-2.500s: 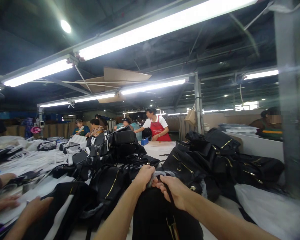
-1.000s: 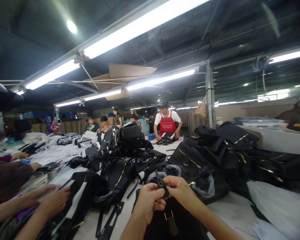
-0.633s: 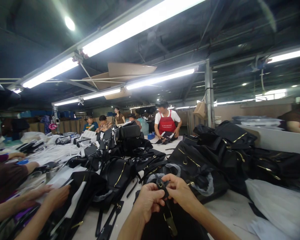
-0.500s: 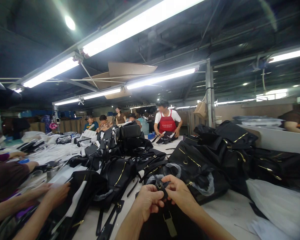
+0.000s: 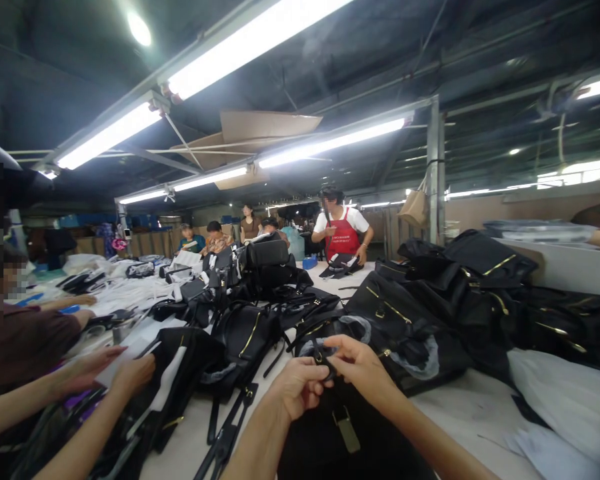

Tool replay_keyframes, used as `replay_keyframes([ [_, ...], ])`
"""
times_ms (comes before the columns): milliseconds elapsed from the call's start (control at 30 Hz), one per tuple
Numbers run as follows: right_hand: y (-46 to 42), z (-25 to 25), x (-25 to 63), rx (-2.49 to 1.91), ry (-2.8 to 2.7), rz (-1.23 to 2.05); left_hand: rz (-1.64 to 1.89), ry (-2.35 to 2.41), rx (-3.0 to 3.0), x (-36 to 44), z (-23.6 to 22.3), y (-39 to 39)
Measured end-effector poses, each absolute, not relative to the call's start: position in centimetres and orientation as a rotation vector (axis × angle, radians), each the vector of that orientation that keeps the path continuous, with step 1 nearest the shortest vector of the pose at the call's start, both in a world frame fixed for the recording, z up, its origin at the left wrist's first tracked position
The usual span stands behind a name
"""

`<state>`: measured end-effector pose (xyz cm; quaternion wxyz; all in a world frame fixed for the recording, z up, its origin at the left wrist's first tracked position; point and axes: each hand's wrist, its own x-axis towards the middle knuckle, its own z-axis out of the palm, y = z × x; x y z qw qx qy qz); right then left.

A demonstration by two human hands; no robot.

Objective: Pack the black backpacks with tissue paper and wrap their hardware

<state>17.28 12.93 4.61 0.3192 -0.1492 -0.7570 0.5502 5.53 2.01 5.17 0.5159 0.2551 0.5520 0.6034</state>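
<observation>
Just in front of me lies a black bag (image 5: 375, 445) with a gold metal clasp (image 5: 349, 435) on its face. Above it, my left hand (image 5: 300, 385) pinches a black strap (image 5: 321, 348) that carries a small gold buckle. From the other side, my right hand (image 5: 361, 368) has thumb and fingers closed on the same strap, close to the buckle. The fingertips of both hands nearly meet and partly hide the strap end. Behind the hands, clear plastic (image 5: 355, 327) shows around another black bag's opening.
Black bags with gold zips (image 5: 395, 310) are heaped to the right and ahead. White plastic sheeting (image 5: 560, 393) lies at the right. On my left, a co-worker's hands (image 5: 130, 373) hold white paper over a black bag. A person in a red apron (image 5: 341, 239) stands across the table.
Both my hands stay at the strap, the fingers slightly shifted around the buckle. The view has turned a little left. Across the table, the person in the apron has raised one hand.
</observation>
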Motion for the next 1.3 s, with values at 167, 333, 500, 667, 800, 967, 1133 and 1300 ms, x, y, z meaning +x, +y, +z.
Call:
replay_keyframes([
  [167,12.6,5.8,18.4,-0.502,-1.903,1.762,1.438,1.38,0.65,6.4,5.6,2.0],
  [333,12.5,5.8,19.6,-0.511,-1.722,2.15,1.479,1.493,0.797,7.9,5.7,2.2],
  [500,11.8,5.7,20.7,-0.455,-1.887,1.83,1.593,1.568,0.899,8.7,5.4,2.8],
  [667,10.2,5.6,20.6,-0.414,-1.793,1.815,1.626,1.549,0.932,8.7,5.5,2.9],
  [800,10.6,5.0,20.5,-0.401,-1.571,1.998,1.607,1.486,0.905,8.5,5.9,2.2],
  [967,11.1,4.4,20.7,-0.57,-1.576,1.996,1.587,1.377,0.8,7.9,5.8,1.8],
  [1133,10.5,4.1,20.1,-0.452,-1.733,1.984,1.599,1.319,0.784,7.7,5.6,2.1],
  [1300,11.3,3.3,18.4,-0.442,-1.627,2.116,1.619,1.304,0.755,7.7,5.3,2.2],
])
